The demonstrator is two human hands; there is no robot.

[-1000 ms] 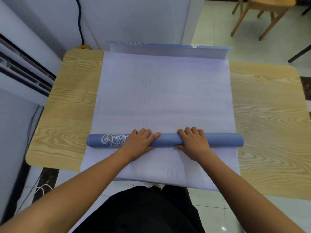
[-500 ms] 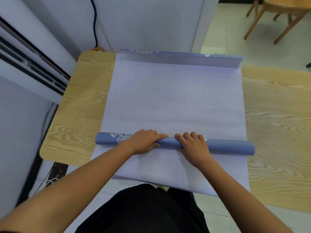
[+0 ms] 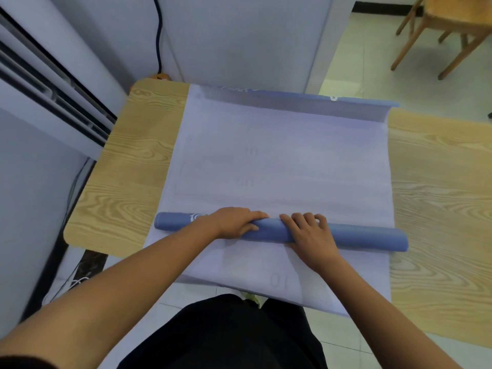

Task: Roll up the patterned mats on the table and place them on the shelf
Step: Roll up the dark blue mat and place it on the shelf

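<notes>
Newly slanted, the mat roll [image 3: 367,237], gripped by left hand [image 3: 234,222] and right hand [image 3: 310,235], crosses the wood-grain table [image 3: 125,182] by white walls [image 3: 239,35].

Rolls: one blue roll [image 3: 367,237], near.
Flat sheets: one pale sheet [image 3: 292,161] seen under it; any more beneath, cannot tell.
Printed marks: three faint number marks [image 3: 279,280] on the sheet.
Hands: two, left hand [image 3: 231,222] and right hand [image 3: 311,233], both on the roll.
Tables: one wood-grain table [image 3: 127,182].
Chairs: one chair [image 3: 447,25], far right.
Cables: one black cable [image 3: 159,35], far left; thin white wires [image 3: 77,282] near left, count unclear.
</notes>
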